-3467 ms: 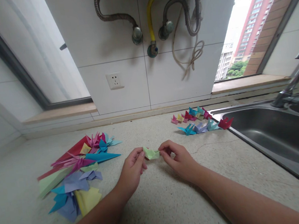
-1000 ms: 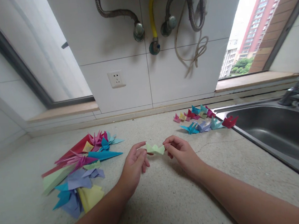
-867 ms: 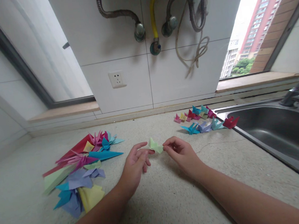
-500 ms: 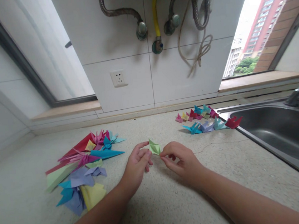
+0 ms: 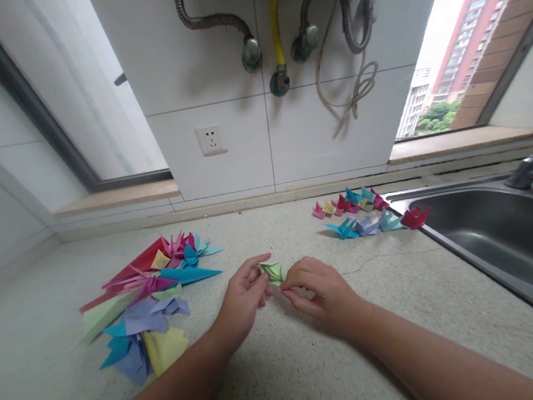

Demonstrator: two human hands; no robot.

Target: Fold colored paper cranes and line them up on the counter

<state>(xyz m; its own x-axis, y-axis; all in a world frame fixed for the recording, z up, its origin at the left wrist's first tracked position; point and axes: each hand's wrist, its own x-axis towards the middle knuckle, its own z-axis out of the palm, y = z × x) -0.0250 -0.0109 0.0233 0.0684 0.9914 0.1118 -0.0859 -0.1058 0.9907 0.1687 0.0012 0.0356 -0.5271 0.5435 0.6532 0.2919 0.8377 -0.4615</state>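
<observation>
- Pinching the green paper (image 5: 274,271) by its left side between the thumb and fingers of the left hand (image 5: 241,293), stretching the index finger out past its far edge.
- Holding the thumb and fingertips of the right hand (image 5: 322,287) close together at the paper's near right corner; not being able to tell whether pinching that corner or only touching it.
- Holding the paper between both hands, over the pale counter (image 5: 285,365).
- Judging the paper very light, thin and crisp, probably slipping little against dry skin but creasing easily at its points.
- Favouring, by that judgement, a gentle hold on the layered folds, sparing the thin tips.
- Seeing, left of the grip, a loose heap of folded papers (image 5: 145,316) in red, pink, blue, lilac, green and yellow.
- Seeing, beyond and right of the grip, two rows of small paper shapes (image 5: 370,225), just beside the sink (image 5: 484,213).
- Facing, well beyond the grip, a tiled wall (image 5: 329,154) with a socket (image 5: 212,140).
</observation>
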